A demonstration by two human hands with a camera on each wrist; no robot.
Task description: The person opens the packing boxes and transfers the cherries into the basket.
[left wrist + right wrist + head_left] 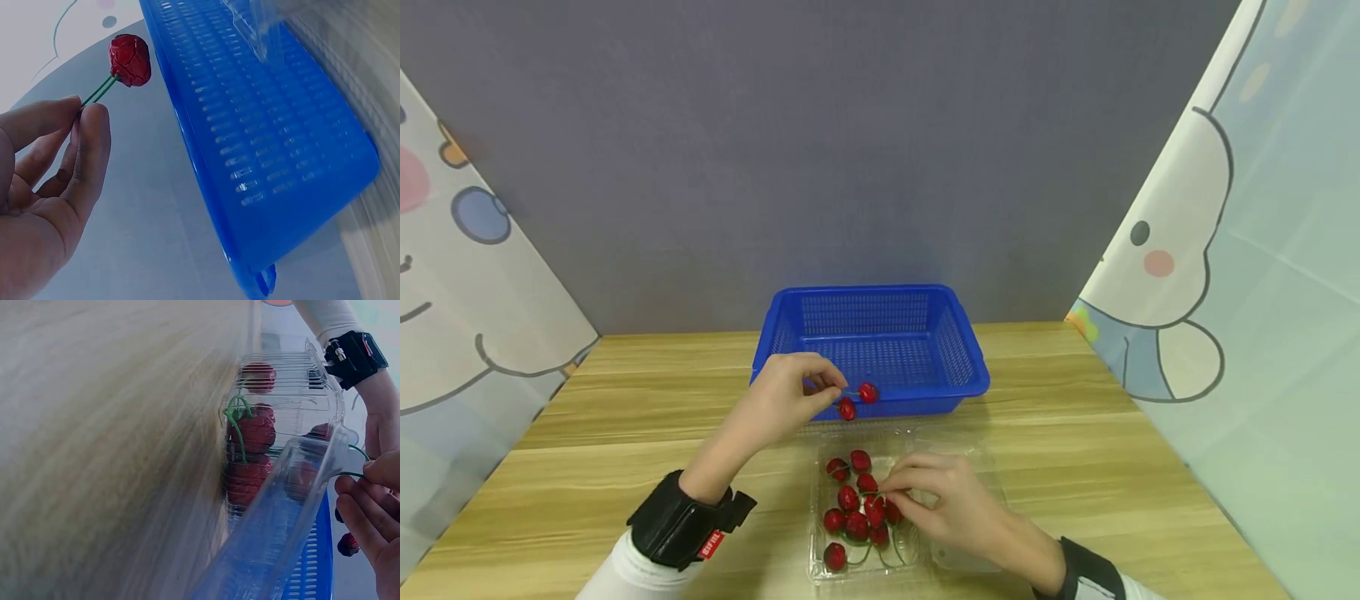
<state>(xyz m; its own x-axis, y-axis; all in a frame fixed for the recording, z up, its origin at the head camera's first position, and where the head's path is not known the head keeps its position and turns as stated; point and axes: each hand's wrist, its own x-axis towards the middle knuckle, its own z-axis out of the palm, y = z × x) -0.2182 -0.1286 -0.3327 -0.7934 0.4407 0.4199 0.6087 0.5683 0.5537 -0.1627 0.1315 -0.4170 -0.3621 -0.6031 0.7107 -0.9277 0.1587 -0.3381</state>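
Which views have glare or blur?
Head: small glints on the clear container; left wrist: bright highlights along the slots of the blue basket; right wrist: tabletop soft and streaky, lacking crisp grain.

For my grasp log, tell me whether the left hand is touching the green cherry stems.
Touching. The left wrist view shows the left hand pinching the green cherry stems between its fingertips.

The red tag [711, 544] on the left wristband [668, 518] bears unreadable lettering.
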